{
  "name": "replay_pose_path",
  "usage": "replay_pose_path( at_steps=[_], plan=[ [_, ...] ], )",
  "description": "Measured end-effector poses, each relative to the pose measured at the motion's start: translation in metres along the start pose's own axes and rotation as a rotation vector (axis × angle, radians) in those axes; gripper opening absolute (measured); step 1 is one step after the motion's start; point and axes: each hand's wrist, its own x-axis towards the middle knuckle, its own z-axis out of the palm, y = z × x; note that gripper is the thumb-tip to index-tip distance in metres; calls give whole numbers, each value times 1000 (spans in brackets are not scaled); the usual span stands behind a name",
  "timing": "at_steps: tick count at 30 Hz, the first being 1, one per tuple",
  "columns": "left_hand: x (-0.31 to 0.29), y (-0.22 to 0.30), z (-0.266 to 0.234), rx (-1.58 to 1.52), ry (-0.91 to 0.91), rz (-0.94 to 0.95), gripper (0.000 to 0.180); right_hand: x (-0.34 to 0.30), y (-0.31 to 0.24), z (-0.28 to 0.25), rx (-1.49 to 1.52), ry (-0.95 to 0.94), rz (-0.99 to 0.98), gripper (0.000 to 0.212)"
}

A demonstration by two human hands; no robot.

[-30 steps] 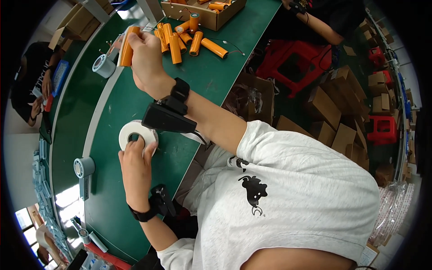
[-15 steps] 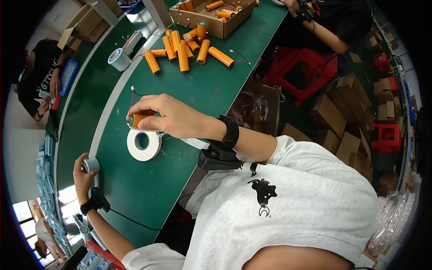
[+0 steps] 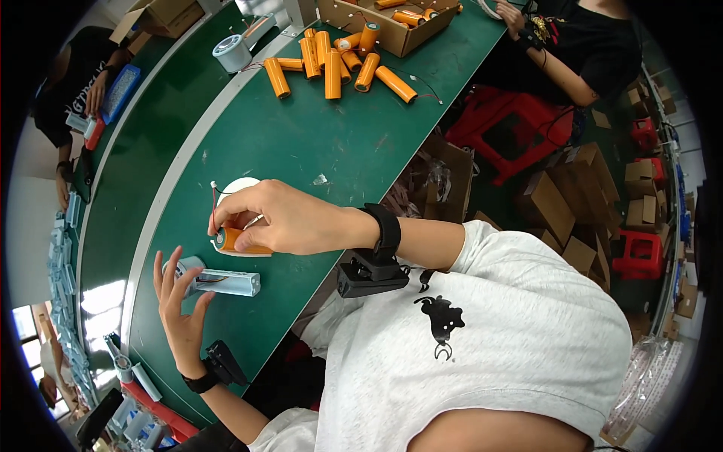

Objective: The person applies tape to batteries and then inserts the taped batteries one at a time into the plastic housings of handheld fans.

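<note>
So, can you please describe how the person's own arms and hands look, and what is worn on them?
The left hand and the right hand wear no gloves. Each wrist has a black strap with a boxy black device attached. The short sleeves are pale grey, matching the shirt, which carries black animal-like prints.

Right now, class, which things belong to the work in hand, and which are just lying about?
Likely belonging: orange battery in right hand; light-blue handheld fan by left hand; white tape roll.

Apparently lying about: red stool; cardboard boxes.
</note>
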Motion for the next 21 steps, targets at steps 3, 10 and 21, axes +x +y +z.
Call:
replay_pose_path(
  at_steps=[3,10,21],
  plan=[
    [-9,-14,3,131,-66,117,31,8,1,10,32,-16,-24,24],
    [-7,10,15,475,-73,120,16,18,10,36,78,-88,-79,23],
    [-10,-7,23,-377,199,-242,14,13,21,50,-549,-141,-297,13]
  ],
)
